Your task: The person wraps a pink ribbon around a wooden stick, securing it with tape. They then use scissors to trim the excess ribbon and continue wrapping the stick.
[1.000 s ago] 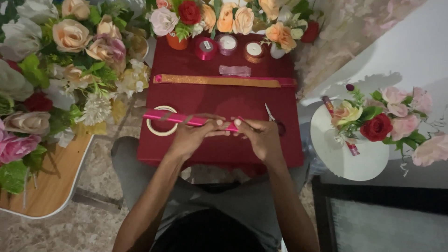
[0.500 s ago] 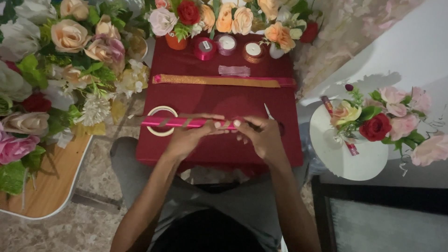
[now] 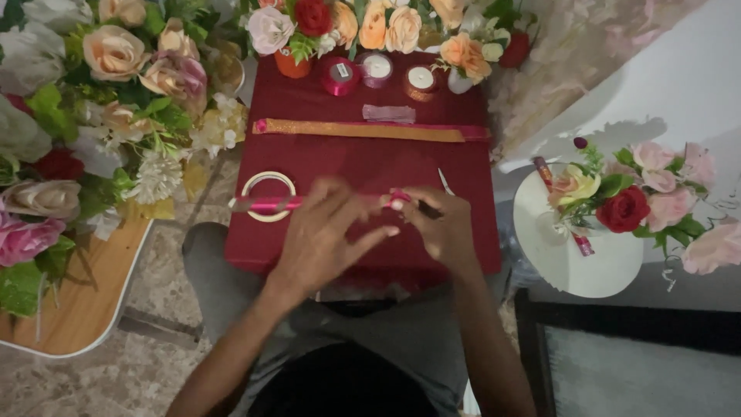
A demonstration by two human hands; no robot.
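Observation:
My left hand (image 3: 328, 232) and my right hand (image 3: 436, 224) meet over a dark red cloth-covered board (image 3: 363, 166) on my lap. Both pinch a strip of pink ribbon (image 3: 270, 204) that runs out to the left, across a white tape ring (image 3: 268, 196). My right hand also grips small scissors (image 3: 446, 182), whose tip points up past my fingers. My left fingers are spread along the ribbon.
A gold ribbon strip (image 3: 359, 130) lies across the board's far part, with ribbon spools (image 3: 340, 76) and a small candle (image 3: 421, 79) behind. Artificial flowers (image 3: 100, 100) crowd a wooden table at left. A round white stand (image 3: 575, 232) with roses is at right.
My hands have shifted slightly; the left fingers have spread wider along the ribbon, which stays stretched leftward over the tape ring.

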